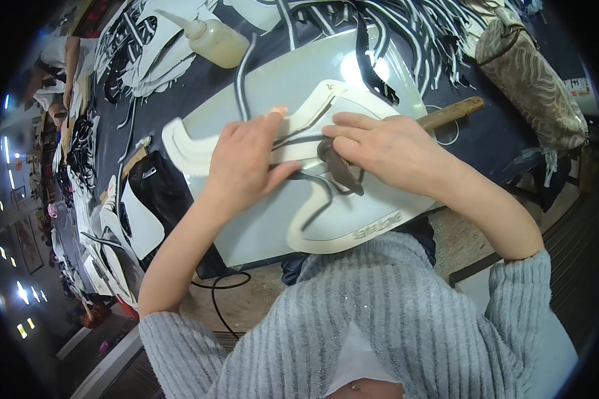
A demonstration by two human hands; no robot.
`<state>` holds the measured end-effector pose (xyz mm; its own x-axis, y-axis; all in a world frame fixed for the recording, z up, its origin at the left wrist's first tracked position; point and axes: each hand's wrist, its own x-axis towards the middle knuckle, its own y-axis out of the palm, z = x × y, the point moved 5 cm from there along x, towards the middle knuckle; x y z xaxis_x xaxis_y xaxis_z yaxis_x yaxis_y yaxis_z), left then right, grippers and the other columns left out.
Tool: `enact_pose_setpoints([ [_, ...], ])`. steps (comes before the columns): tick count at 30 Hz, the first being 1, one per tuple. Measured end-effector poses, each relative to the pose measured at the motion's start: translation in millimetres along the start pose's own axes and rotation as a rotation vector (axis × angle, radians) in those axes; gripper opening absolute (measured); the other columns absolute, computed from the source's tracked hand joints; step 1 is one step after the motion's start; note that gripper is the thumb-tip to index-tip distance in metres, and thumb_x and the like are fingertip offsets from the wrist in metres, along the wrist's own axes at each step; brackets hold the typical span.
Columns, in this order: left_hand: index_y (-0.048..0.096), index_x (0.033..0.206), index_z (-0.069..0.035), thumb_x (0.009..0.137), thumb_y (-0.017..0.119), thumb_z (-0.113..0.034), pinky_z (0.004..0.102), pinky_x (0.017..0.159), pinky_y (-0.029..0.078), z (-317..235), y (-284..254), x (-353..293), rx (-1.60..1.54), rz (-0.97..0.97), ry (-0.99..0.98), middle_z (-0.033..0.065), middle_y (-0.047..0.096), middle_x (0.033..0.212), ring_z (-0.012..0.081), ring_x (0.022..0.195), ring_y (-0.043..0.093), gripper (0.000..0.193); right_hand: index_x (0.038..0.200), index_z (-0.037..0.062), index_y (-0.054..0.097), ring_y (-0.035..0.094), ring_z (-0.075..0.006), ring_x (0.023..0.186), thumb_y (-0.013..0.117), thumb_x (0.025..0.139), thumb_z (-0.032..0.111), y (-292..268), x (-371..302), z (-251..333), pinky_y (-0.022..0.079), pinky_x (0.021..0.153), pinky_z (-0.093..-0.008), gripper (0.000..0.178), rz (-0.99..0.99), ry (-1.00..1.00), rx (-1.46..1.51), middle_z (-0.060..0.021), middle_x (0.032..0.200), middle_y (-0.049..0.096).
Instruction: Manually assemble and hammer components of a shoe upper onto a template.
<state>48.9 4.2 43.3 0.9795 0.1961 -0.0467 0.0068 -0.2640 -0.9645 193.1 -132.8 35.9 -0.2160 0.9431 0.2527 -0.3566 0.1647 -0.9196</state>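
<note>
Head view: white cut piece (193,157) lies mid-pic on a pale board (249,226), one arm of it to 9 o'clock, another down to 6. L hand (244,159) is on it at 10 o'clock, thumb set wide of the fingers. R hand (396,149), at 2 o'clock, has its fingers close tog. over a dark brown thing (343,174) on the piece; can't tell if gripped. Wooden handle (456,113) sticks out beyond R hand, approx. 2 o'clock. Farther out: glue-type bottle (218,44) at 11, grey strips (416,46) at 1, patterned bag (532,86) at 2.
</note>
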Motion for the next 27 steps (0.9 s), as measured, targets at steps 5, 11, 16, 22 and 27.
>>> enact_pose_setpoints([
  [5, 0.048, 0.133, -0.004, 0.08, 0.075, -0.004, 0.0369, 0.087, 0.049, -12, -10, 12, -0.107, -0.343, 0.133, 0.0118, 0.069, 0.108, 0.0265, 0.099, 0.065, 0.059, 0.094, 0.0057, 0.058, 0.062, -0.016, 0.117, 0.058, 0.083, 0.01, 2, 3, 9, 0.056, 0.064, -0.0284, 0.012, 0.052, 0.044, 0.034, -0.005, 0.123, 0.066],
  [11, 0.05, 0.128, -0.006, 0.081, 0.069, 0.001, 0.0372, 0.068, 0.054, -18, 16, 35, -0.098, -0.147, 0.057, 0.0079, 0.069, 0.088, 0.0276, 0.081, 0.067, 0.051, 0.091, 0.005, 0.058, 0.06, -0.0158, 0.12, 0.061, 0.081, 0.011, 10, 1, 10, 0.054, 0.06, -0.0286, 0.011, 0.097, 0.058, 0.011, -0.0052, 0.127, 0.064],
  [16, 0.049, 0.127, -0.004, 0.08, 0.067, 0.001, 0.037, 0.065, 0.054, -40, 14, 44, 0.128, -0.124, 0.123, 0.0092, 0.067, 0.081, 0.0285, 0.075, 0.066, 0.05, 0.085, 0.0059, 0.058, 0.06, -0.0141, 0.114, 0.061, 0.081, 0.012, 7, -3, 9, 0.053, 0.054, -0.0253, 0.007, -0.012, -0.004, 0.042, -0.0067, 0.112, 0.067],
  [22, 0.042, 0.129, -0.001, 0.081, 0.067, -0.003, 0.0349, 0.066, 0.056, -11, 25, 39, -0.531, -0.207, -0.325, 0.0122, 0.07, 0.083, 0.0277, 0.077, 0.072, 0.054, 0.088, 0.006, 0.059, 0.057, -0.0163, 0.125, 0.061, 0.082, 0.011, 13, -10, 4, 0.053, 0.062, -0.0282, 0.008, 0.004, 0.041, 0.105, -0.0072, 0.128, 0.063],
  [27, 0.042, 0.131, -0.002, 0.082, 0.067, -0.001, 0.0337, 0.066, 0.055, -18, 22, 41, -0.38, -0.243, -0.205, 0.0104, 0.068, 0.081, 0.0248, 0.072, 0.069, 0.055, 0.088, 0.0059, 0.059, 0.057, -0.0172, 0.124, 0.061, 0.082, 0.012, 15, -9, 5, 0.053, 0.061, -0.0285, 0.009, -0.016, 0.019, 0.101, -0.0086, 0.127, 0.064],
])
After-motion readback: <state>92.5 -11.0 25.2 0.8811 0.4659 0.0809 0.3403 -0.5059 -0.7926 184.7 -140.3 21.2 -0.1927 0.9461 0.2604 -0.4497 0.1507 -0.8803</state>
